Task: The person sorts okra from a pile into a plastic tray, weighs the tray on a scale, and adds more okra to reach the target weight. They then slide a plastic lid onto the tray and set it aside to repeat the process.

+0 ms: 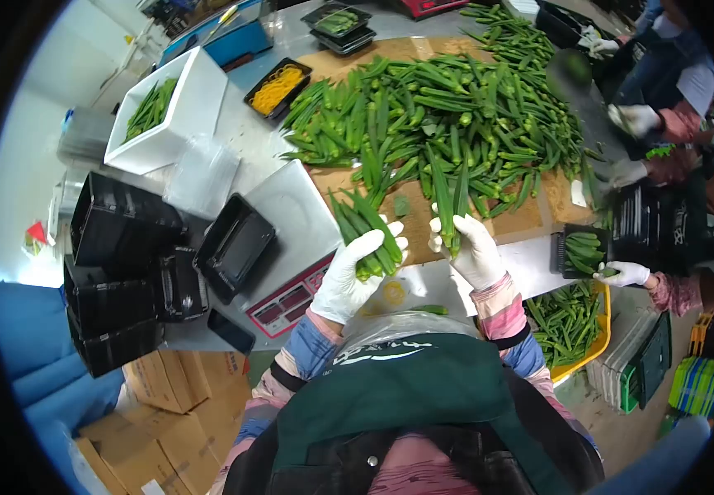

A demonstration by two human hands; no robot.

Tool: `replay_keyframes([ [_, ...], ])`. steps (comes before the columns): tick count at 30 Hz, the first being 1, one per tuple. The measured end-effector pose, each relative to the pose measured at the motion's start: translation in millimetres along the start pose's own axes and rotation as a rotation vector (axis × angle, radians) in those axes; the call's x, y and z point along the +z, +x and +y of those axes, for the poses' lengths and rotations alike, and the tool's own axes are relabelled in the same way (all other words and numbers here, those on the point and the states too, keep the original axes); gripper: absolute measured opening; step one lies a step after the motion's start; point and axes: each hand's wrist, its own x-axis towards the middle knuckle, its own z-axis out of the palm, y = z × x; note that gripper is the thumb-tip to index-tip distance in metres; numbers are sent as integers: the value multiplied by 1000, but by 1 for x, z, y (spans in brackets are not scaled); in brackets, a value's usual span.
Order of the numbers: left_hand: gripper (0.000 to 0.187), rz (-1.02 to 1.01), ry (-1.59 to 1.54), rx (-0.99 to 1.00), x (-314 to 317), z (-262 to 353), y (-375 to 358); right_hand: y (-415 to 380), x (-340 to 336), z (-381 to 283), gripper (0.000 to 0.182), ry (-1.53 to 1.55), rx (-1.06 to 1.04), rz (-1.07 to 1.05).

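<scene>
A white glove covers my left hand (355, 268), whose fingers are wrapped round a bunch of green okra (368, 229). My right hand (474, 254), also gloved, grips a few okra pods (447, 198) that point up and away from me. Beyond both hands a large heap of okra (456, 107) lies on brown cardboard (559, 198). To the left of my left hand is a scale (291, 297) with a red panel and a metal plate. A black tray (237, 243) rests on that plate's left side.
Stacked black trays (117, 289) stand left, below a white foam box (200, 99) with okra. A black tray of orange strings (278, 88) sits farther back. A yellow crate (603, 326) of okra is right. Co-workers' gloved hands (625, 274) are along the right side.
</scene>
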Motion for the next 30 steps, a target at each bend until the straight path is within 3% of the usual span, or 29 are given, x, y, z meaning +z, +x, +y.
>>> replay_keyframes([
  [3, 43, 27, 62, 26, 4, 9, -15, 2, 24, 17, 41, -237, 39, 17],
  [5, 33, -18, 204, 64, -8, 15, -19, 8, 38, 37, 39, -605, -13, 13],
  [7, 31, 90, 316, 167, -4, 20, -28, 16, 57, 63, 38, -894, -75, 32],
  [9, 33, 145, 409, 462, -4, 27, -31, 29, 79, 91, 41, -937, -112, 4],
  [12, 43, 301, 627, 659, -27, 58, -41, 50, 110, 132, 48, -904, -142, -43],
  [13, 45, 331, 662, 677, -26, 76, -52, 59, 124, 149, 50, -1013, -319, -88],
  [15, 42, 392, 625, 746, -36, 106, -65, 81, 155, 164, 52, -1106, -485, -245],
  [17, 37, 376, 339, 827, -55, 125, -69, 115, 176, 172, 52, -1246, -561, -426],
  [18, 33, 373, 181, 889, -71, 130, -67, 128, 197, 163, 52, -1383, -447, -508],
  [19, 31, 438, 71, 820, -76, 133, -71, 135, 232, 145, 50, -1483, -215, -590],
  [21, 29, 424, -248, 719, -82, 138, -78, 179, 227, 172, 49, -1433, -131, -833],
  [23, 32, 467, -356, 502, -99, 147, -91, 215, 219, 193, 50, -1476, 209, -919],
  [24, 32, 440, -359, 438, -100, 151, -104, 222, 209, 201, 50, -1662, 44, -963],
  [25, 32, 412, -360, 365, -99, 153, -118, 217, 209, 196, 46, -1805, -85, -968],
  [27, 33, 350, -370, 212, -88, 143, -140, 197, 217, 173, 43, -1714, -56, -843],
  [28, 32, 324, 381, 544, -71, 133, -154, 193, 205, 172, 39, -1644, -164, -718],
  [29, 21, 282, -259, 423, -64, 148, -158, 182, 206, 155, 33, -1733, -294, -580],
  [30, 34, 335, 146, 632, -57, 146, -163, 189, 176, 165, 31, -1546, -369, -406],
])
